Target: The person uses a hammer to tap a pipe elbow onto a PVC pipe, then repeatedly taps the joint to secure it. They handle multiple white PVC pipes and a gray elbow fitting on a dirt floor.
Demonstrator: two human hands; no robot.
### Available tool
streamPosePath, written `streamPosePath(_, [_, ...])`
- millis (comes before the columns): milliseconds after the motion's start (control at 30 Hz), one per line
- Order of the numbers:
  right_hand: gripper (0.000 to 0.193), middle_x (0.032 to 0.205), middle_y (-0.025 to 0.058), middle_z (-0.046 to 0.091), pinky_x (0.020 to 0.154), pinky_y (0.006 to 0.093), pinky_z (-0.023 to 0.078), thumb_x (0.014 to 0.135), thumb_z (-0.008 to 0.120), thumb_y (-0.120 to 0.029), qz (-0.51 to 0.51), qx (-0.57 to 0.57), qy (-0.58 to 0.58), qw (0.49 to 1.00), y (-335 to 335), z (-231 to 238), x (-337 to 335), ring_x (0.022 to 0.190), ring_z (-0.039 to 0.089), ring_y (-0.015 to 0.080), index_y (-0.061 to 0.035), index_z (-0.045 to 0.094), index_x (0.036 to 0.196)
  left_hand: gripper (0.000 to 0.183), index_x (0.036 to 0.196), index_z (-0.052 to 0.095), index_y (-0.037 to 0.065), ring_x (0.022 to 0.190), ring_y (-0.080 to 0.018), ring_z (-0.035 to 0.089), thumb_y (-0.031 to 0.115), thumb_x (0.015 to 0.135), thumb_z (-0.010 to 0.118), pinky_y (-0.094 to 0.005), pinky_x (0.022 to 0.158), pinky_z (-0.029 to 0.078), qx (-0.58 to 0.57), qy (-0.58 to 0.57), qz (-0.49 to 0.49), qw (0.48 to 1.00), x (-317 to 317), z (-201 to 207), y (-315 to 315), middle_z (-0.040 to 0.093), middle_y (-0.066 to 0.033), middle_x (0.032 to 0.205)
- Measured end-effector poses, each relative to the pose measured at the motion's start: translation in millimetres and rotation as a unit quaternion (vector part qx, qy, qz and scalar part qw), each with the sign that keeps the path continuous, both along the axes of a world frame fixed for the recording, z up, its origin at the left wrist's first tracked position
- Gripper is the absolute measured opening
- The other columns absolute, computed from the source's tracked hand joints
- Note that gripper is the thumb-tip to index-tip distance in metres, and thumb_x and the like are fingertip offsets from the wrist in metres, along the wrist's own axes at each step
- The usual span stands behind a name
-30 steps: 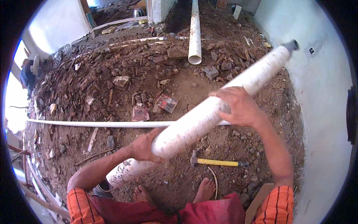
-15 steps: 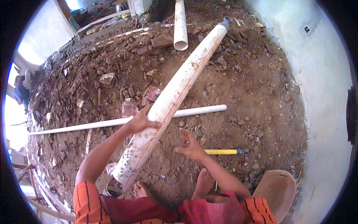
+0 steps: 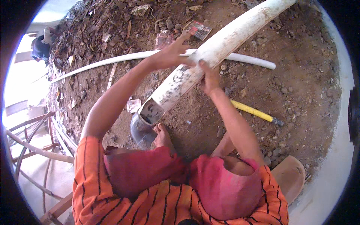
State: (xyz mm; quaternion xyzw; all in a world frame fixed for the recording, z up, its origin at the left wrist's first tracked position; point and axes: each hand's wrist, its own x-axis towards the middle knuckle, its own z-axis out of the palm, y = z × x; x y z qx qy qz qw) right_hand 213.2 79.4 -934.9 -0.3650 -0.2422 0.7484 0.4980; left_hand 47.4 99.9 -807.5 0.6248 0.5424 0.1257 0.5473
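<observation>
A long, thick white plastic pipe [image 3: 225, 43], speckled with mud, slants from the upper right toward my feet. Its near end lies over or against a dark grey pipe elbow [image 3: 140, 132]; whether the two are joined I cannot tell. My left hand [image 3: 170, 55] is at the pipe's left side with its fingers spread, the thumb lying over the pipe's top. On the opposite side, my right hand [image 3: 212, 78] grips the pipe, thumb against the wall and the other fingers partly hidden. My bare foot [image 3: 163, 135] is beside the elbow.
A thinner white pipe [image 3: 123, 58] runs crosswise beneath the thick one. To the right lies a yellow-handled tool [image 3: 255, 111]. A tan curved piece [image 3: 290, 178] sits by the pale wall [image 3: 330, 161]. Rubble [image 3: 101, 22] covers the ground at upper left; metal bars [image 3: 33, 150] stand at left.
My right hand has come up from the ground side onto the pipe. The left hand's fingers have spread, and the pipe's red line has turned out of sight. My view has tilted down.
</observation>
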Motion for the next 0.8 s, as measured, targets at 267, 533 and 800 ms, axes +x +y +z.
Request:
streamPosePath(267, [0.074,0.115,0.0093,0.051,0.095,0.0373,0.042,0.073,0.071,-0.019,-0.084,0.09,-0.004,0.992,40.9,-12.5,29.9,0.107,0.051,0.0227,-0.0049,0.033,0.134,0.098,0.135,0.037,0.002,0.113,-0.0241,0.052,0.033,0.057,0.087,-0.0358,0.099,0.04,-0.152,0.086,0.076,0.982,-72.8,-34.2,-159.2,0.057,-0.015,0.121])
streamPosePath(533, [0.057,0.106,0.0084,0.056,0.083,0.0371,0.05,0.077,0.07,-0.027,-0.034,0.061,0.055,0.996,73.2,-9.4,75.3,0.095,0.058,0.0217,-0.0034,0.046,0.123,0.093,0.136,0.035,0.0,0.116,-0.0251,0.05,0.029,0.063,0.083,-0.0364,0.101,0.038,-0.105,-0.073,0.075,0.989,1.9,-67.2,-146.6,0.053,-0.0166,0.126])
streamPosePath(800, [0.055,0.105,0.0108,0.061,0.082,0.0351,0.051,0.086,0.06,-0.038,-0.043,0.086,0.007,0.995,168.7,0.4,136.9,0.091,0.062,0.0224,0.002,0.05,0.122,0.066,0.132,0.04,0.002,0.112,-0.0262,0.054,0.009,0.069,0.06,-0.036,0.1,0.04,-0.071,-0.106,0.033,0.991,91.5,-71.5,-56.0,0.056,-0.0173,0.121])
